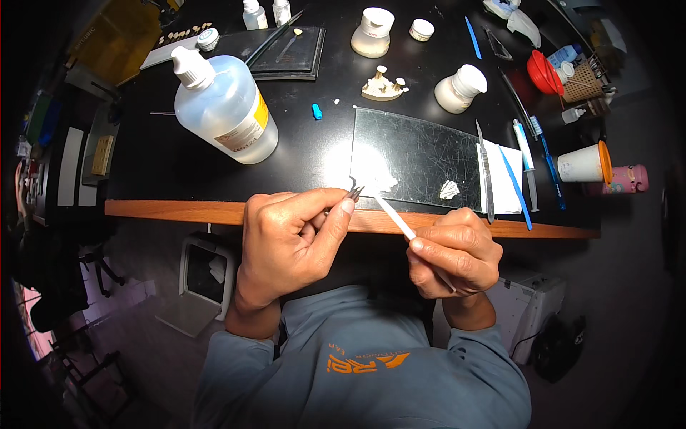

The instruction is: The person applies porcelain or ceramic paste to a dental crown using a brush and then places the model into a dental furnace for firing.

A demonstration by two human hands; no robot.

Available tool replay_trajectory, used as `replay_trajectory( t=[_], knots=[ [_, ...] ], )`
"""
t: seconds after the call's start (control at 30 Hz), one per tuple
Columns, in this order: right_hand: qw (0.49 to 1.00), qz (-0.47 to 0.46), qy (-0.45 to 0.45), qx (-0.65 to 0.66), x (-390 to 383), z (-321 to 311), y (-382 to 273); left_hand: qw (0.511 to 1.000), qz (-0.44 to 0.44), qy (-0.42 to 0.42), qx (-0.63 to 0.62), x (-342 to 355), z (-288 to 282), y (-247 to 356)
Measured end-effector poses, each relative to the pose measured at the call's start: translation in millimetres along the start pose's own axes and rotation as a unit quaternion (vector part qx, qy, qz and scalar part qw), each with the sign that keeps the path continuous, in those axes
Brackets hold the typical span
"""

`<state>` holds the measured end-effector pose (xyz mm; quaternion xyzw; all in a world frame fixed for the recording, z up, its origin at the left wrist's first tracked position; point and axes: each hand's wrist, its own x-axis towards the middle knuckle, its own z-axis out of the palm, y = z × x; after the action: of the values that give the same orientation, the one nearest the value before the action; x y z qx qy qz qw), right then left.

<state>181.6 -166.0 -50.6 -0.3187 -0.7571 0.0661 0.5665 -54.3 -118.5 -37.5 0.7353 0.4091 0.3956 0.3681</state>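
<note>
Near the desk's front edge my left hand [296, 243] grips a small dark metal tool [355, 192] between thumb and index finger; what its tip holds is too small to make out. My right hand [454, 254] pinches a slim white stick [394, 219], its upper end close to that tool's tip. Just beyond both hands lies a scratched glass plate [418, 146], with a small white lump [449, 189] on its right part and a bright glare on its left. A white pad [509, 200] bearing a metal spatula [487, 179] and blue sticks is at the right.
A large plastic bottle [221, 114] stands at left. Behind are a dental model [384, 87], white jars [461, 89], a small blue piece [316, 111] and a black tray [300, 64]. Cups [575, 163], brushes and a red bowl [544, 71] crowd the right side.
</note>
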Motion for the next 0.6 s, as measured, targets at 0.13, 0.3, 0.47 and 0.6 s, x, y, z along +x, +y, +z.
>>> replay_trajectory(
  t=[0.13,0.3,0.47,0.6],
  knots=[
    [1.0,0.007,0.002,-0.009,-0.5,-0.1,0.3,1.0,0.001,0.003,0.0,-0.5,0.7,0.5],
    [1.0,0.003,-0.002,-0.011,-0.8,-0.9,-0.7,1.0,0.007,0.01,-0.002,-1.0,2.1,-1.4],
    [1.0,0.004,-0.007,-0.009,-1.3,-2.3,-1.2,1.0,0.009,0.014,-0.006,-0.2,3.2,-1.1],
    [1.0,0.004,-0.004,-0.01,-2.8,-1.9,-0.9,1.0,0.016,0.022,-0.01,0.2,4.3,-0.9]
  ],
)
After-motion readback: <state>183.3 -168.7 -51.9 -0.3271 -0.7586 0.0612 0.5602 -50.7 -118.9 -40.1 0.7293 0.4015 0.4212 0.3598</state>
